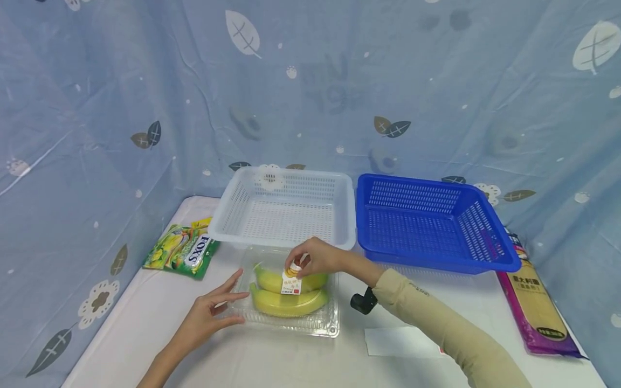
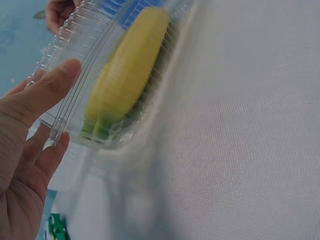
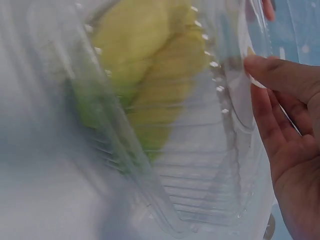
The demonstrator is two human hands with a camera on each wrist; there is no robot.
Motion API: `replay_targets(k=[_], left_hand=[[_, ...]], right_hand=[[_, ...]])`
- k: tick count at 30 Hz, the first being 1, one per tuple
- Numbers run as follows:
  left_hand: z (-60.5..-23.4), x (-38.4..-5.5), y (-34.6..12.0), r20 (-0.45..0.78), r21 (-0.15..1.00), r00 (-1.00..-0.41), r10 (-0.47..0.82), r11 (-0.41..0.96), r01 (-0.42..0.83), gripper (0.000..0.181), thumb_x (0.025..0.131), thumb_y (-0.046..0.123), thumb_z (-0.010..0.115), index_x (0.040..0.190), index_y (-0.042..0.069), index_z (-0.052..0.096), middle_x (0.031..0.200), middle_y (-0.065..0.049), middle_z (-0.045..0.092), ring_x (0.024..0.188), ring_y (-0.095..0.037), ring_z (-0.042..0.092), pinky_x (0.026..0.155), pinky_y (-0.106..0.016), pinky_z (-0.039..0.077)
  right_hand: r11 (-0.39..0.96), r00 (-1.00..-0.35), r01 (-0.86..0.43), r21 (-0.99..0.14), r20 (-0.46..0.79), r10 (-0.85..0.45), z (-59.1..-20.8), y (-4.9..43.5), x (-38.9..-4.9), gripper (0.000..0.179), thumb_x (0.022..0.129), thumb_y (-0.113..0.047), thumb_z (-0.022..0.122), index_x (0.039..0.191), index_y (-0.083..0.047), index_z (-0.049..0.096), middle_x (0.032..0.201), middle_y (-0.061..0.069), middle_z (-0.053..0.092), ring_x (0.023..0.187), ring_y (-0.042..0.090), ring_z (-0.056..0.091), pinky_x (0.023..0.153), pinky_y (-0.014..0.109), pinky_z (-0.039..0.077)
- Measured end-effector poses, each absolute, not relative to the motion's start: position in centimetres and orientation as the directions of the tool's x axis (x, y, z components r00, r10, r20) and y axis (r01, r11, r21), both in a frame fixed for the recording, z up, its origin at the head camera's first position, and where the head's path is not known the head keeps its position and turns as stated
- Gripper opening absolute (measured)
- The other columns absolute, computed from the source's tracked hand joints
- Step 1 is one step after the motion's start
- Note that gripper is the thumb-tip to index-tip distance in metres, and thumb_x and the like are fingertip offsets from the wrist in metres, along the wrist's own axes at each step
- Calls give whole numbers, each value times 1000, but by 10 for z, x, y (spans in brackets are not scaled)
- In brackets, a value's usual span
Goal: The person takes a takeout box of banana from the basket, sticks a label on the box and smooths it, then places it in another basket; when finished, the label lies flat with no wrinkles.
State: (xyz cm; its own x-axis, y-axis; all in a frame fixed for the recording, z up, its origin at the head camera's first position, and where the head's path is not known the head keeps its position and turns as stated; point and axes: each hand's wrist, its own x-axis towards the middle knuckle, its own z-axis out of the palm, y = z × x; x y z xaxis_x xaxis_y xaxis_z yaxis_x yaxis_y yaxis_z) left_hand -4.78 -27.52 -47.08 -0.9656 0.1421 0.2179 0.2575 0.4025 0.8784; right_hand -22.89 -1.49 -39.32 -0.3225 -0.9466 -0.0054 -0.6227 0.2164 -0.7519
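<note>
A clear plastic clamshell box (image 1: 315, 325) holds two yellow bananas (image 1: 290, 303) with green stems, its lid down over them. My left hand (image 1: 207, 318) holds the box's left side; in the left wrist view the thumb (image 2: 60, 80) lies on the lid and the fingers are under the rim. My right hand (image 1: 317, 257) pinches the upper edge of a white label (image 1: 291, 284) with a banana picture, over the middle of the lid. From the right wrist view, thumb and fingers meet at the label's edge, beside the clear plastic.
Behind the box stands a white basket (image 1: 282, 243), with a blue basket (image 1: 436, 257) to its right. A green FOX'S candy bag (image 1: 189, 252) lies left, a purple-and-gold packet (image 1: 533, 302) far right. Near the right forearm are a black object (image 1: 364, 302) and a white paper strip (image 1: 400, 342).
</note>
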Motion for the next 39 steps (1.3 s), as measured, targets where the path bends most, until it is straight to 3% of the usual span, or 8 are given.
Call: replay_targets(k=[6,9,13,16,19,28,33,39], left_hand=[[-469,-48,-275,224,872,-964,140,412,263,50,75,20,80,119,3,67,154,-8,31,132,9,28,91,-42,47],[-469,-48,-275,224,870,-965,135,418,260,50,75,20,80,119,3,67,154,-8,31,132,10,28,90,-42,48],[-469,-47,-275,221,870,-966,135,420,257,50,75,20,80,120,4,66,154,-8,31,132,10,28,90,-43,48],[-468,-47,-275,220,871,-966,135,418,257,50,75,20,80,120,4,67,154,-8,31,132,10,28,91,-43,47],[-468,-47,-275,223,872,-965,136,415,259,50,74,19,80,120,4,67,154,-9,31,132,10,28,90,-43,47],[-468,-47,-274,207,874,-970,131,421,244,50,75,20,80,120,6,67,154,-9,31,131,11,28,90,-44,48],[-468,-46,-274,207,874,-970,128,421,242,48,74,20,81,120,9,68,154,-9,31,131,12,28,90,-44,48],[-469,-47,-274,211,874,-969,133,418,247,49,74,19,81,120,7,67,154,-9,31,131,11,28,90,-44,48]], right_hand=[[192,-305,-763,-617,83,-949,-395,-13,-223,33,81,3,73,112,0,67,116,9,67,108,22,61,90,24,50],[186,-338,-787,-589,158,-928,-398,-11,-219,36,80,1,75,115,-1,66,122,11,65,113,24,59,92,26,49],[141,-445,-651,-746,225,-867,-404,-8,-211,35,80,6,73,114,3,65,118,16,65,109,26,62,89,27,51],[69,-522,-422,-904,180,-834,-408,-8,-206,34,82,9,70,115,8,62,113,23,65,104,30,64,87,28,53],[65,-565,-268,-961,102,-819,-411,-8,-202,32,83,9,68,114,11,61,110,26,65,103,33,65,85,28,53],[65,-676,-254,-965,129,-725,-418,-5,-196,26,90,2,63,115,10,61,115,26,64,110,34,61,89,25,51],[55,-697,-145,-988,63,-714,-416,-5,-188,26,91,2,61,116,10,60,116,24,64,108,32,63,89,27,51],[75,-709,-125,-989,36,-704,-418,-5,-182,24,91,4,59,114,10,61,114,23,65,106,31,64,89,25,51]])
